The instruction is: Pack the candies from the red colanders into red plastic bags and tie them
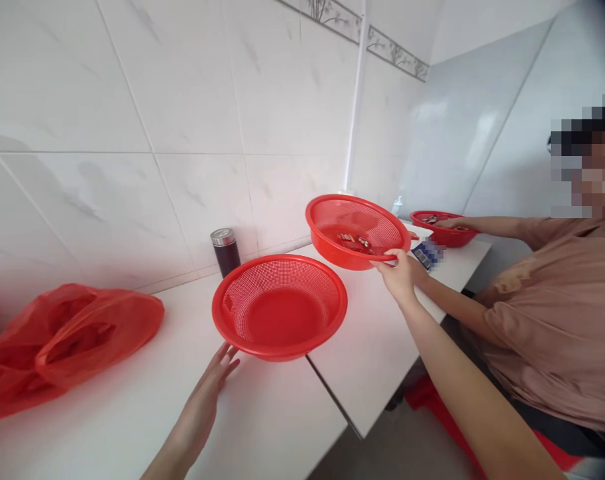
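Right hand [400, 272] fingers grip the rim of a raised basket [357, 230] holding small items; left hand [213, 380], fingers spread, rests by an empty basket [280, 307] on the counter [262, 427].

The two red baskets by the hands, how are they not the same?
The near basket sits flat on the white table; the far basket is tilted and lifted off it. The near basket looks empty; the far basket has a few small things in its bottom. The left hand lies flat beside the near basket's rim; the right hand grips the far basket's rim. Both are round, red plastic with mesh sides.
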Tool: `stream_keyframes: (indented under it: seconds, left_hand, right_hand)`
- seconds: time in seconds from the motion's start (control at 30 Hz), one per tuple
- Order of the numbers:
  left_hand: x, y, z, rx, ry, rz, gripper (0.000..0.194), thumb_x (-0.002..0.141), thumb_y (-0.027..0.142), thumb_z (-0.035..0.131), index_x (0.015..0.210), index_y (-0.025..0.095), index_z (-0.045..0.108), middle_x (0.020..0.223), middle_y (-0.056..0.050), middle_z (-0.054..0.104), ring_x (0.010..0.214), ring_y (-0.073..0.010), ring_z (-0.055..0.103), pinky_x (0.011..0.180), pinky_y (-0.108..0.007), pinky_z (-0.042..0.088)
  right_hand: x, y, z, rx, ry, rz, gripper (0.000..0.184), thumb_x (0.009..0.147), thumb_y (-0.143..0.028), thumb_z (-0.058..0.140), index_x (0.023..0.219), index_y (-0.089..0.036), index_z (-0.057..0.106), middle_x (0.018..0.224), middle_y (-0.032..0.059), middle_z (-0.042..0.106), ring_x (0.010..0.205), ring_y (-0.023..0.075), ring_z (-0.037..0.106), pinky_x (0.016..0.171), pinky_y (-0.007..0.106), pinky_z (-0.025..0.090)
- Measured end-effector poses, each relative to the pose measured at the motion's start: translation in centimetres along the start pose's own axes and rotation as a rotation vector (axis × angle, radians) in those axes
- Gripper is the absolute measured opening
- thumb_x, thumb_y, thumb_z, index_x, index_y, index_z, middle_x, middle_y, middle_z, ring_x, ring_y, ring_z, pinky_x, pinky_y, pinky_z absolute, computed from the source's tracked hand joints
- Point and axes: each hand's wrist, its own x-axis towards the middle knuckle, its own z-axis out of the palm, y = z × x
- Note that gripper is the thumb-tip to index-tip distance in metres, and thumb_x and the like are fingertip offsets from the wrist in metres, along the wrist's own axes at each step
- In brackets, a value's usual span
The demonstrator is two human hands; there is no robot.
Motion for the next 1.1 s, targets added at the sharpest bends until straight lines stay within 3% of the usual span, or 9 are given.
stream_keyframes:
  seconds: [0.17,0.33,0.43,0.53,0.63,0.73,0.9,1.0,1.1]
  left_hand:
    - [4.2,1.5,4.3,0.056,-0.111,0.025,0.067,0.088,0.064,0.043,0.147,0.034,0.034,0.157,-0.004,0.033,0.14,-0.0308,0.035,0.115,-0.052,0.017]
    - [8.0,2.2,8.5,0.083,-0.269,0.047,0.052,0.075,0.044,0.073,0.125,0.032,0.064,0.149,-0.006,0.046,0.14,-0.0318,0.034,0.116,-0.048,0.016]
    - [8.2,1.7,8.6,0.035,-0.236,0.051,0.048,0.069,0.037,0.078,0.115,0.028,0.069,0.144,-0.008,0.052,0.138,-0.0328,0.038,0.115,-0.05,0.021]
    - [6.7,0.4,5.5,-0.07,-0.097,0.063,0.041,0.069,0.042,0.074,0.104,0.021,0.07,0.131,-0.013,0.062,0.128,-0.0347,0.05,0.108,-0.051,0.035]
    - [4.1,-1.0,0.2,-0.187,0.047,0.094,0.041,0.057,0.041,0.08,0.091,0.021,0.067,0.104,-0.01,0.074,0.111,-0.0365,0.062,0.092,-0.047,0.051]
    - [1.5,-1.9,-5.5,-0.277,0.219,0.09,0.038,0.05,0.027,0.082,0.084,0.022,0.066,0.085,-0.005,0.075,0.094,-0.033,0.068,0.078,-0.041,0.058]
    - [-1.6,-2.3,-12.1,-0.329,0.468,0.019,0.019,0.075,0.015,0.065,0.094,0.02,0.065,0.11,-0.007,0.071,0.091,-0.0197,0.07,0.074,-0.028,0.057]
    - [-3.2,-2.1,-14.1,-0.322,0.539,0.03,0.017,0.08,0.02,0.064,0.098,0.021,0.065,0.12,-0.008,0.067,0.093,-0.018,0.07,0.072,-0.024,0.054]
    - [-4.2,-2.1,-15.3,-0.301,0.591,0.093,0.02,0.079,0.025,0.067,0.098,0.021,0.064,0.114,-0.007,0.068,0.089,-0.0168,0.07,0.073,-0.024,0.053]
  right_hand:
    - [-1.7,-4.7,-0.4,0.184,-0.088,0.011,0.047,0.062,-0.046,0.076,0.095,-0.022,0.052,0.097,0.0017,0.061,0.074,0.0163,0.06,0.073,0.032,0.049]
    - [-6.1,-9.1,0.8,0.359,-0.261,0.029,0.043,0.066,-0.044,0.075,0.093,-0.023,0.05,0.089,-0.0012,0.061,0.075,0.0161,0.062,0.073,0.032,0.052]
    - [-9.1,-11.1,1.1,0.436,-0.391,0.036,0.037,0.069,-0.039,0.074,0.093,-0.023,0.051,0.094,-0.0003,0.06,0.079,0.0158,0.063,0.075,0.031,0.053]
    - [-12.5,-12.2,0.8,0.551,-0.55,0.061,0.033,0.071,-0.028,0.074,0.094,-0.024,0.052,0.103,-0.0002,0.058,0.086,0.0149,0.062,0.075,0.028,0.053]
    - [-16.0,-12.3,0.5,0.647,-0.704,0.122,0.034,0.073,-0.024,0.074,0.097,-0.025,0.051,0.103,0.0,0.058,0.086,0.0143,0.061,0.073,0.026,0.053]
    - [-18.7,-11.2,0.5,0.641,-0.785,0.162,0.034,0.074,-0.026,0.074,0.098,-0.024,0.05,0.1,0.0007,0.06,0.085,0.0148,0.062,0.075,0.027,0.053]
    - [-20.3,-8.0,0.8,0.365,-0.688,0.055,0.031,0.075,-0.031,0.071,0.1,-0.023,0.054,0.109,0.0045,0.059,0.094,0.0187,0.063,0.082,0.032,0.055]
    - [-20.3,-6.3,1.1,0.161,-0.572,-0.033,0.038,0.073,-0.04,0.071,0.103,-0.023,0.056,0.117,0.0065,0.058,0.099,0.0214,0.061,0.086,0.035,0.054]
    - [-20.7,-5.6,1.5,0.042,-0.498,0.08,0.052,0.07,-0.05,0.071,0.113,-0.023,0.056,0.118,0.0079,0.06,0.097,0.0242,0.063,0.079,0.034,0.055]
